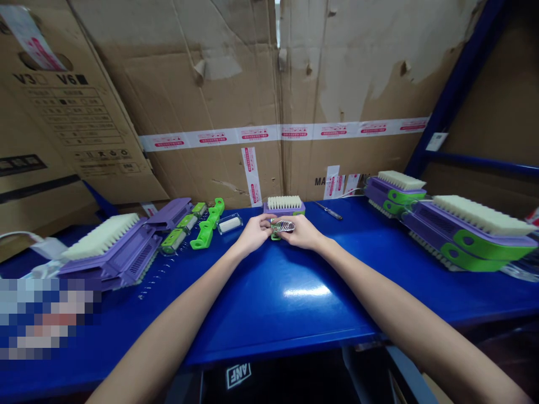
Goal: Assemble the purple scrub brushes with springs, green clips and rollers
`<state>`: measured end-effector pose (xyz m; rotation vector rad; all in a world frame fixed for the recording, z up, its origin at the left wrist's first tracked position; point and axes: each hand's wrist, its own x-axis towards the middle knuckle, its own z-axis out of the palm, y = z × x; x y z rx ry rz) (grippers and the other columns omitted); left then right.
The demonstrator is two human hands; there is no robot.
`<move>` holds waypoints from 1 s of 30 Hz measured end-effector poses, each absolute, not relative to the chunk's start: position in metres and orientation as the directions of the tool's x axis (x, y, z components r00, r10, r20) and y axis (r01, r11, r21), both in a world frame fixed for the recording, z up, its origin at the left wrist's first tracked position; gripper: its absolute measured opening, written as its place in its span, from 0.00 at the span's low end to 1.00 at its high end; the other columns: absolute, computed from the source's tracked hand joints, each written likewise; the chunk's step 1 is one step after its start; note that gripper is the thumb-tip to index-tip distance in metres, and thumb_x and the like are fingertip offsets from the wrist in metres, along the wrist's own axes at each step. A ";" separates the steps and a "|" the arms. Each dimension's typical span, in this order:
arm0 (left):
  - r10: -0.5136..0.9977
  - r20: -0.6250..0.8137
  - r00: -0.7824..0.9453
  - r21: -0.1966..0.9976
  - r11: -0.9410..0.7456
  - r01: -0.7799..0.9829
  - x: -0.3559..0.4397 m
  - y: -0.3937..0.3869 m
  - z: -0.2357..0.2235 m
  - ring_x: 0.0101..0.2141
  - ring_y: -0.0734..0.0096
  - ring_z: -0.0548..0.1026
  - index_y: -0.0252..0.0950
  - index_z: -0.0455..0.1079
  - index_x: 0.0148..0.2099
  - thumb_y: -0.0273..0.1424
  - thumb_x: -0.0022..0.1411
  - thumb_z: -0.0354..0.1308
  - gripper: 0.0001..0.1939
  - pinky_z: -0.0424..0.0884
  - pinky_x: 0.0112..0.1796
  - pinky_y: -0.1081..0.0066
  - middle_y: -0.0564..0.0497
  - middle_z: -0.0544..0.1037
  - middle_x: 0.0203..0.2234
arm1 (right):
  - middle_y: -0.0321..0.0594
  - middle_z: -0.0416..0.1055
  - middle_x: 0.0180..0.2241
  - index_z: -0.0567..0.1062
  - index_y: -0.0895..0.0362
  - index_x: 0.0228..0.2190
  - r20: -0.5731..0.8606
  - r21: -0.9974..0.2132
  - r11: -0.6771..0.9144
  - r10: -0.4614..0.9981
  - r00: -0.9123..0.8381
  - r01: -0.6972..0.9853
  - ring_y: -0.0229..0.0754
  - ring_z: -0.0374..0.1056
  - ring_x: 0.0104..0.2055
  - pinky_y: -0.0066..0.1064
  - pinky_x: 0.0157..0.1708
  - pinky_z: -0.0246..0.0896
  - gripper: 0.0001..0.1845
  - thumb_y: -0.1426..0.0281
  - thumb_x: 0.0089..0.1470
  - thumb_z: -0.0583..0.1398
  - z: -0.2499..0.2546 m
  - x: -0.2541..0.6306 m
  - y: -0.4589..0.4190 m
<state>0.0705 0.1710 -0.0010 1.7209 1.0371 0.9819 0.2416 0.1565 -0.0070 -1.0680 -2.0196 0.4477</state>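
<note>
My left hand and my right hand meet over the middle of the blue table. A shiny metal coil, like a spring, lies between the thumb and fingers of my right hand. The fingers of my left hand are pinched together at the coil's left side; what they hold is hidden. Below the coil, a bit of a green plastic part shows between the hands. Right behind them a purple brush block sits with its pale bristles up.
Stacked purple brush blocks stand at left and right. Green brackets, a small clear case and several little coils lie left of my hands. A screwdriver lies behind my right hand. Cardboard walls the back.
</note>
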 end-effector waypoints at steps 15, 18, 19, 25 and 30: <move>0.904 0.108 0.414 0.956 -0.209 0.205 0.070 0.163 0.008 0.26 0.79 0.69 0.28 0.68 0.51 0.19 0.45 0.59 0.27 0.64 0.29 0.76 0.52 0.75 0.28 | 0.40 0.77 0.34 0.77 0.57 0.36 0.537 -0.544 0.655 0.752 -0.382 0.525 0.40 0.71 0.36 0.28 0.38 0.63 0.08 0.73 0.51 0.60 -0.011 0.240 0.161; 0.903 0.115 0.414 0.963 -0.204 0.177 0.071 0.165 0.006 0.25 0.78 0.68 0.28 0.69 0.52 0.20 0.44 0.59 0.28 0.61 0.25 0.77 0.52 0.75 0.27 | 0.38 0.77 0.32 0.77 0.58 0.36 0.523 -0.579 0.624 0.778 -0.348 0.525 0.39 0.70 0.33 0.26 0.34 0.61 0.09 0.74 0.50 0.61 -0.009 0.239 0.158; 0.902 0.117 0.416 0.964 -0.204 0.170 0.071 0.165 0.006 0.24 0.78 0.67 0.29 0.69 0.52 0.21 0.44 0.59 0.28 0.59 0.24 0.78 0.52 0.75 0.27 | 0.38 0.76 0.31 0.77 0.58 0.35 0.521 -0.583 0.616 0.784 -0.338 0.529 0.39 0.70 0.32 0.26 0.33 0.61 0.09 0.74 0.49 0.61 -0.008 0.239 0.157; 0.897 0.084 0.433 0.966 -0.180 0.184 0.071 0.166 0.007 0.24 0.78 0.66 0.30 0.70 0.53 0.22 0.44 0.57 0.30 0.56 0.22 0.78 0.50 0.77 0.29 | 0.38 0.76 0.30 0.77 0.56 0.34 0.514 -0.586 0.582 0.805 -0.296 0.564 0.40 0.70 0.32 0.26 0.33 0.61 0.07 0.72 0.48 0.62 -0.006 0.238 0.157; 0.881 0.092 0.464 0.957 -0.206 0.202 0.071 0.168 0.007 0.24 0.78 0.66 0.31 0.70 0.54 0.22 0.44 0.57 0.31 0.57 0.23 0.77 0.50 0.78 0.31 | 0.38 0.76 0.31 0.76 0.54 0.36 0.485 -0.555 0.551 0.823 -0.296 0.623 0.41 0.70 0.34 0.26 0.33 0.60 0.10 0.72 0.47 0.62 -0.003 0.239 0.155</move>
